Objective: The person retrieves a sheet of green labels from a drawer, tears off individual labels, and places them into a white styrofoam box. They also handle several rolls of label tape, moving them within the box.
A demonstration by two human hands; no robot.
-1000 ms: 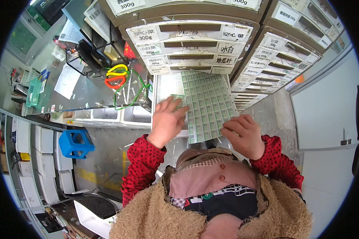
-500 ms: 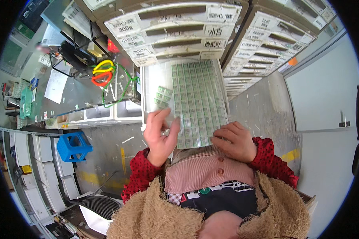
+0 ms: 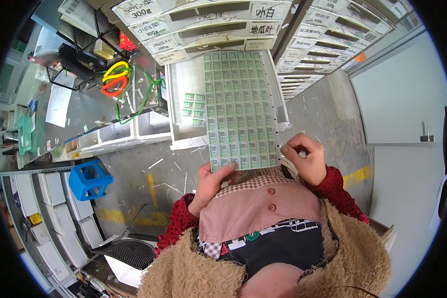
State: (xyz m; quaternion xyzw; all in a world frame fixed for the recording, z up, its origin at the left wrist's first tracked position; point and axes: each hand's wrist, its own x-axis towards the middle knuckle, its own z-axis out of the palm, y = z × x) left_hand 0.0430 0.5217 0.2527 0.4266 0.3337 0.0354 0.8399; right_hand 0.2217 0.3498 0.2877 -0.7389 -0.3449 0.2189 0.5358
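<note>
A long sheet of green-and-white labels (image 3: 241, 107) lies over an open white drawer (image 3: 176, 130), its near end reaching past the drawer front toward my body. My left hand (image 3: 209, 185) grips the sheet's near left corner, the thumb on top and the fingers partly hidden beneath. Beside the sheet's near right edge, my right hand (image 3: 305, 160) is closed, thumb and forefinger together; whatever is between them is too small to make out. A small piece of similar green labels (image 3: 193, 108) rests in the drawer, left of the sheet.
Stacked drawers (image 3: 208, 31) rise beyond the open one. On the desk at left are yellow-and-red-handled scissors (image 3: 115, 79) with a green cord and a paper (image 3: 59, 104). A blue stool (image 3: 90, 180) stands on the floor; a white door (image 3: 402, 94) is at right.
My left hand has come down from over the drawer to the sheet's near left corner. My right hand has shifted right and curled. The sheet sits nearer to me.
</note>
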